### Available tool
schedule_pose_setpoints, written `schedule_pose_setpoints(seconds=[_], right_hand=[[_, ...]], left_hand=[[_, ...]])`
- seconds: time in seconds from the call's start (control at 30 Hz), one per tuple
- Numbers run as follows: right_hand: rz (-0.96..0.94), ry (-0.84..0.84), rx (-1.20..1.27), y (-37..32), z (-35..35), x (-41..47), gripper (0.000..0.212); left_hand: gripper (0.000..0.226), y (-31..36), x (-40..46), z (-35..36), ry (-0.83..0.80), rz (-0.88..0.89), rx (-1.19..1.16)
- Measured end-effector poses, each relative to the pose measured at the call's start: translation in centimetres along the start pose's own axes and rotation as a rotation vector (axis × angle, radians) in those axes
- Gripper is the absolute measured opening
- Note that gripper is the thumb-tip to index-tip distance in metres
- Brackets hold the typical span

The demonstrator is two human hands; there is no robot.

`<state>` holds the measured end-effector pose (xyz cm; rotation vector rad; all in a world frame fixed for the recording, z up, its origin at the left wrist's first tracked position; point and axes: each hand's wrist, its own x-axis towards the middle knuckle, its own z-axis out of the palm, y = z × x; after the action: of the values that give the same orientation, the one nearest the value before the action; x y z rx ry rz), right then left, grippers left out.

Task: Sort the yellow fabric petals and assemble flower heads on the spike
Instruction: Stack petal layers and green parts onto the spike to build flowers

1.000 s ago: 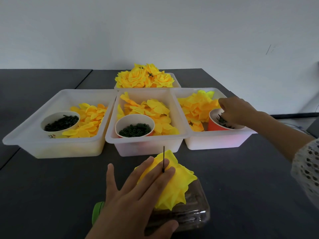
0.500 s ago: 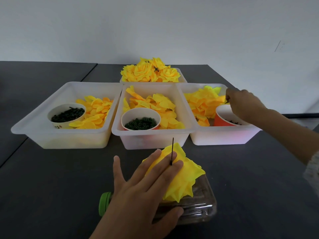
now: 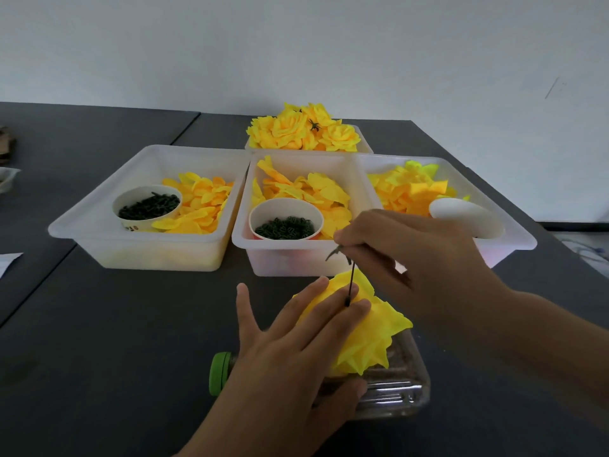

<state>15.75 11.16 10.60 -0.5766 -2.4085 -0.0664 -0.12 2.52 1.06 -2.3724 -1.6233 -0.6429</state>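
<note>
Head view, and we're looking down on a dark grey matte tabletop [image 3: 115,324] with a seam running away to the left, backed by a plain pale wall [image 3: 296,44].

Our right hand [image 3: 405,255] pinches a small dark green plastic calyx piece [image 3: 336,252] between fingertips and thumb, right at the tip of the thin black upright spike [image 3: 351,285]. Directly below that pinch, our left hand [image 3: 296,351] lies flat with fingers straight and spread, pressing down the stacked bright yellow fabric petals [image 3: 372,338] threaded on the spike, which rises between two of the fingers. Under the petals lies a clear plastic bottle on its side [image 3: 395,390], its green cap [image 3: 219,374] pointing left of the grip.

Beyond the pinch we have three translucent white plastic bins side by side: the left bin [image 3: 99,222], the middle bin [image 3: 250,192] and the right bin [image 3: 514,232], each holding loose yellow petals and a paper cup. Dark green pieces fill the left cup [image 3: 146,206] and the middle cup [image 3: 285,222]; the right cup [image 3: 464,216] sits partly behind our right hand, contents hidden. Farther back, a fourth bin [image 3: 362,143] is heaped with finished yellow flower heads [image 3: 303,131].
</note>
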Motion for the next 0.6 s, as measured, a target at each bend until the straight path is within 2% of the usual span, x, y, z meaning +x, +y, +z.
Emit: schedule_pose_setpoints(seconds=[0.1,0.23,0.33,0.4,0.5,0.57,0.6], right_hand=[[-0.025,0.007,-0.06,0.5,0.4,-0.9,0.004],[0.038,0.205,-0.014,0.7,0.5,-0.6,0.01],[-0.032,0.116,-0.102,0.8,0.7,-1.0,0.004],[-0.112,0.034,-0.183,0.7,0.7,-1.4,0.018],[-0.199,0.066,-0.195,0.9,0.7,-1.9,0.02],[-0.19,0.058,-0.18,1.2,0.7,-2.0,0.055],[-0.175,0.045,-0.169,1.1,0.8,-2.0,0.064]], left_hand=[[0.067,0.1,0.0,0.0,-0.011,-0.006,-0.004],[0.067,0.1,-0.1,0.0,-0.022,-0.008,-0.019],[0.065,0.1,-0.1,-0.2,-0.028,-0.011,-0.016],[0.065,0.1,-0.1,-0.2,-0.032,-0.011,-0.024],[0.064,0.1,-0.2,-0.3,-0.029,-0.015,-0.038],[0.063,0.1,-0.2,-0.3,-0.032,-0.017,-0.042],[0.063,0.1,-0.2,-0.3,-0.035,-0.017,-0.04]])
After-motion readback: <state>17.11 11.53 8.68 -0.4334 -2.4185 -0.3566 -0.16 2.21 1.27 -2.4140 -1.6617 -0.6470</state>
